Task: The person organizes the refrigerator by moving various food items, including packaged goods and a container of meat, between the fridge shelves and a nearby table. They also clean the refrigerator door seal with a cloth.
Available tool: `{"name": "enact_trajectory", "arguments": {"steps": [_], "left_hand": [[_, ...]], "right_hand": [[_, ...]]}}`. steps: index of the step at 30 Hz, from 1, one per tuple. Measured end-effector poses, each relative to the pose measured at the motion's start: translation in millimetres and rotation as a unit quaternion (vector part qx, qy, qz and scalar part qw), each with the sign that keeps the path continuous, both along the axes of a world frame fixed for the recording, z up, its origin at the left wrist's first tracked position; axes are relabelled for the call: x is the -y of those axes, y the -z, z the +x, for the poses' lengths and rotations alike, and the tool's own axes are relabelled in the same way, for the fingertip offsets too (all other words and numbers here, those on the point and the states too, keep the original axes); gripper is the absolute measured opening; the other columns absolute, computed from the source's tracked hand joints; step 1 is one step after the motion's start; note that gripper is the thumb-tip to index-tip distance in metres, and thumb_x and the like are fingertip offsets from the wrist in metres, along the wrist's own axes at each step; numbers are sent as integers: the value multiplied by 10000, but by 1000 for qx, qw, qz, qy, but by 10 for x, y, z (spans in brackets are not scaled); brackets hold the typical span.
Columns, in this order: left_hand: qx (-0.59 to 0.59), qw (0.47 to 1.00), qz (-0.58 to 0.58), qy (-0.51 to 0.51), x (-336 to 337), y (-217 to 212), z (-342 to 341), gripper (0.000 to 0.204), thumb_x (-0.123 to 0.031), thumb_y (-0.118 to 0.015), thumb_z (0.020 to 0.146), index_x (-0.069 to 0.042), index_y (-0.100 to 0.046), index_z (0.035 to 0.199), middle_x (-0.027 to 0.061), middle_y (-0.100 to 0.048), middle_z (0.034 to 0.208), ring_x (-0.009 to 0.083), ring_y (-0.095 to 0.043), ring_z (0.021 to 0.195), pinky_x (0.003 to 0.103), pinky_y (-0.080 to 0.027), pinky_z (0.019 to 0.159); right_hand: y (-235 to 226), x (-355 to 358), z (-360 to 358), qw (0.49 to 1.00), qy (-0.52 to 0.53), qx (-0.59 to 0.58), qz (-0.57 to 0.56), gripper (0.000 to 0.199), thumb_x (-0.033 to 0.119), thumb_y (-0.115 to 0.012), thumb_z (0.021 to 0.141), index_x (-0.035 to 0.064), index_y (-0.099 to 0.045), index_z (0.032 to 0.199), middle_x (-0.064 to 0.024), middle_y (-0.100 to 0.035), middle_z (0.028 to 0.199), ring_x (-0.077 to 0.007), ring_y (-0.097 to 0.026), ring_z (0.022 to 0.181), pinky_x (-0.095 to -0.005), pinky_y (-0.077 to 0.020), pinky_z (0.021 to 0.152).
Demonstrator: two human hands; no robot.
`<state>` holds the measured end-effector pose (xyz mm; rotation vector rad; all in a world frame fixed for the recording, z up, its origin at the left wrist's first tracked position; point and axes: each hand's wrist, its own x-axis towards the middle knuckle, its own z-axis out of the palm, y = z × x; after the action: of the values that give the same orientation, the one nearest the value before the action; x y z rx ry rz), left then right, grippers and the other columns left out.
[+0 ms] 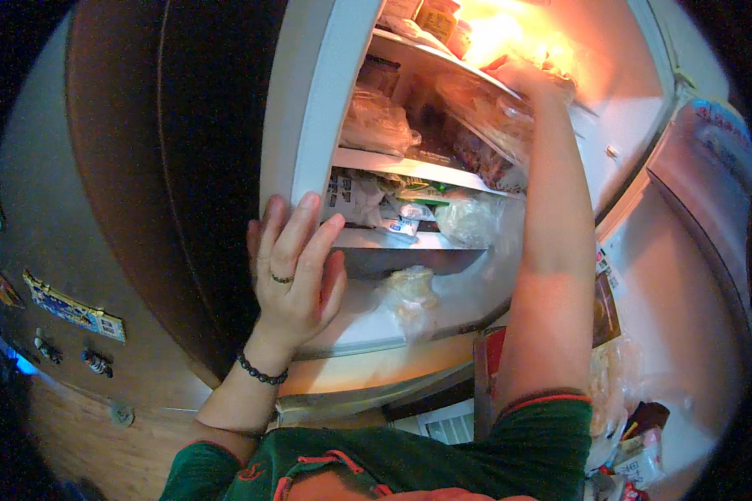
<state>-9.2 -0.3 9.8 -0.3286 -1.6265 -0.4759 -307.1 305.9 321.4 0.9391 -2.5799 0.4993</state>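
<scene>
My left hand [297, 271] has its fingers stretched out, the fingertips against the white edge of the refrigerator's left wall [301, 125]. It holds nothing. Up on the top shelf [443, 57], my right hand [530, 77] reaches in beside the bright lamp. Glare and bagged goods hide its fingers, so what they touch is unclear. Just below that hand, a clear plastic bag of food [489, 117] leans on the second level. A pinkish wrapped package [376, 121] lies to its left.
Lower down, a pale knotted plastic bag [468, 219] sits among small packets. Another bag [411, 292] rests at the bottom. The open door [668, 301] stands at the right, with packets [639, 455] in its lower rack. A brown door with magnets [75, 309] is on the left.
</scene>
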Motion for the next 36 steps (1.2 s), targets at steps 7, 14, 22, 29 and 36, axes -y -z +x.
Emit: {"name": "enact_trajectory", "arguments": {"steps": [7, 14, 22, 29, 36], "left_hand": [[7, 1000, -3, 16, 93, 62, 11, 466, -35, -645, 714, -82, -561, 1170, 138, -431, 1347, 381, -319, 1292, 464, -240, 1071], [9, 1000, -10, -7, 124, 51, 74, 464, -40, -636, 715, -84, -562, 1171, 131, -433, 1348, 385, -322, 1288, 460, -248, 1065], [11, 1000, -6, 17, 185, 52, 55, 452, -46, -641, 718, -89, -568, 1162, 131, -431, 1348, 388, -322, 1288, 464, -259, 1062], [10, 1000, -2, 22, 205, 75, 64, 451, -48, -643, 715, -95, -573, 1157, 131, -445, 1339, 386, -336, 1280, 468, -262, 1060], [-7, 999, 15, 33, 206, 91, -47, 462, -56, -644, 701, -121, -589, 1156, 92, -467, 1328, 341, -398, 1246, 445, -211, 1083]], "right_hand": [[241, 893, 721, 957, 137, -255, 15, 200, 163, -547, 831, 90, -693, 947, -88, -693, 882, -161, -628, 667, -314, -487, 661], [594, 1205, 1025, 943, 48, -287, -162, 287, 312, -603, 801, 87, -699, 950, -155, -678, 879, -271, -660, 823, -342, -504, 774], [173, 1584, 564, 991, 27, -82, -99, 190, 205, -656, 759, 47, -706, 853, -84, -645, 645, -152, -575, 539, -317, -475, 518], [74, 1628, 207, 993, 90, -32, -70, 243, 264, -617, 826, 28, -658, 864, -42, -602, 678, -137, -556, 627, -283, -465, 568], [-12, 1112, 358, 971, 176, -162, -4, 267, 235, -644, 801, 35, -652, 979, -65, -614, 732, -148, -547, 606, -284, -464, 563]]}}
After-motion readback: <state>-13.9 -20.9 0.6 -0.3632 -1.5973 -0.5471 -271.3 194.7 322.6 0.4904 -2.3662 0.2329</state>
